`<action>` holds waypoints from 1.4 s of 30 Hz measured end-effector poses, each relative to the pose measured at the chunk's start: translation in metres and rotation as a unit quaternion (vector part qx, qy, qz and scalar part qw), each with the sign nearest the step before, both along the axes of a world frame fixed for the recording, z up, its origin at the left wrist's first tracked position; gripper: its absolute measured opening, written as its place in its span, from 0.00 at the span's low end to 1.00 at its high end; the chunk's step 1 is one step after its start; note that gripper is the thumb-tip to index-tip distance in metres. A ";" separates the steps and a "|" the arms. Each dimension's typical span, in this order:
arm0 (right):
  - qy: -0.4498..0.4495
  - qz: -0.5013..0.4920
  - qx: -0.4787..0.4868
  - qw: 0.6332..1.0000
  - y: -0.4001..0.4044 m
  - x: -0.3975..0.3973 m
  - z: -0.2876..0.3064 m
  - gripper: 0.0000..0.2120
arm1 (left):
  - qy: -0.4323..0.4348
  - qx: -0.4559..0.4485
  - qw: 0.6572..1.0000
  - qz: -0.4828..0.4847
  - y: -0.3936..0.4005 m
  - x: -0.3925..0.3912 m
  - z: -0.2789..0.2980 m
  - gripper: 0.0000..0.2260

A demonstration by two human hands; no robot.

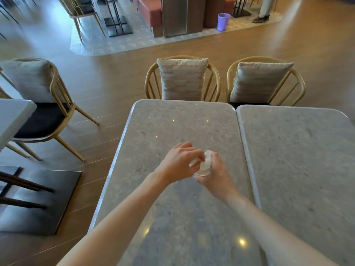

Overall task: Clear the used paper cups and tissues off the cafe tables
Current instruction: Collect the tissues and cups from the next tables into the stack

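Head view first, from nearest outward: both of my forearms run up from the bottom edge and meet over the middle of the near table (153, 217), the left of two grey stone-look tops pushed side by side.

My right hand (215, 174) wraps a paper cup (204, 167), thumb on the near side and fingers curled round the far side, so most of the cup wall is hidden. It seems to stand upright with its mouth toward the camera, though I cannot tell whether its base touches the table.

My left hand (181, 160) comes in from the left with its fingers bunched, pinching a crumpled white tissue (194, 162) right at the cup's rim. Tissue and cup touch; part of the wad looks already inside.

The relation that matters: the tissue sits just left of and above the cup's mouth, and the cup's long axis points up, so I judge the next push goes straight down, with the left hand doing it and the right only steadying.

Beyond the hands the tabletop is bare, and so is the neighbouring table (299, 150). Farther off, two cushioned chairs, then a purple bin (223, 22) well apart across the floor, a likely place for the cup.
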State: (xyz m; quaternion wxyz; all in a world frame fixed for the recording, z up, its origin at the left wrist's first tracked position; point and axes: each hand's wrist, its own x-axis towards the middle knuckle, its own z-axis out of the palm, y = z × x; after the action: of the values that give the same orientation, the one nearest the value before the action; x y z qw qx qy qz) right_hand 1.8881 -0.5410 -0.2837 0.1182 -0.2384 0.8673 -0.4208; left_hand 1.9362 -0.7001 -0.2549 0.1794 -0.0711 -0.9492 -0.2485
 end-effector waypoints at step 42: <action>-0.080 0.165 -0.050 0.982 -0.052 0.147 0.040 0.33 | -0.168 -0.142 0.970 0.106 -0.017 0.206 0.062 0.14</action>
State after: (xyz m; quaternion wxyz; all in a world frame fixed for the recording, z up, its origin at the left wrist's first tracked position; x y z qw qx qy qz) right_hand 2.0351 -0.5932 -0.2435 0.2425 -0.3492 0.7816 -0.4564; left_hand 2.1424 -0.7173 -0.1926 0.0310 0.0475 -0.9934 -0.0994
